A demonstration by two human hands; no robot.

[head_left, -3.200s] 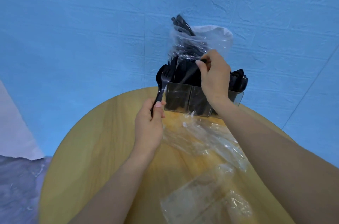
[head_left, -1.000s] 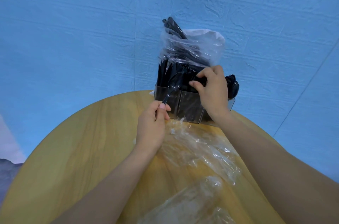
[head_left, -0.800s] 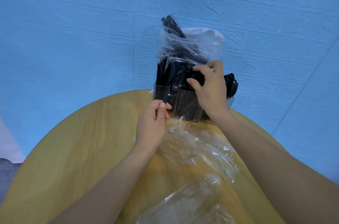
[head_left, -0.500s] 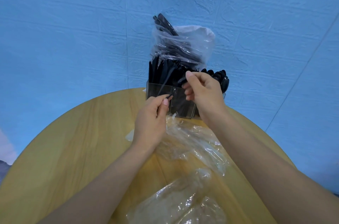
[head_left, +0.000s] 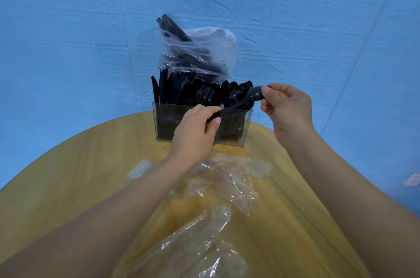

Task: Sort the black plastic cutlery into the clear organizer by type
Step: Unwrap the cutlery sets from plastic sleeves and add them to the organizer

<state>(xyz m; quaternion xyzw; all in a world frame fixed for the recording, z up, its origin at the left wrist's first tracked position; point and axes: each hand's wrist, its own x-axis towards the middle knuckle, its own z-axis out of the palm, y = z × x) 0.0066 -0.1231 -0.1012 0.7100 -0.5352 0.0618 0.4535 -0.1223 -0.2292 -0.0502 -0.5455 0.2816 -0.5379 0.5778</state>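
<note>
Nearest the viewer, crumpled clear wrappers (head_left: 200,239) lie scattered on a round wooden tabletop (head_left: 68,175), running from the near edge toward the middle. Two bare forearms reach forward over them.

The left hand (head_left: 193,132) is in front of the organizer, its fingers (head_left: 212,110) curled and pinching the handle end of a black spoon (head_left: 246,99). The right hand (head_left: 286,107) is raised a little higher and to the right, its thumb and fingers pinching the spoon's bowl. The spoon spans the gap between the two hands, tilted upward to the right, just in front of and above the organizer's right end.

Behind the hands, the clear organizer (head_left: 163,123) stands upright near the far edge of the tabletop. It is packed with black cutlery, handles down: knives (head_left: 163,90) in the left compartment, forks (head_left: 205,93) in the middle, spoons (head_left: 236,91) on the right.

Directly behind the organizer stands a clear bag (head_left: 200,54) with more black cutlery in it, some pieces poking out of its top left. Beyond that is a blue textured wall (head_left: 91,27).
</note>
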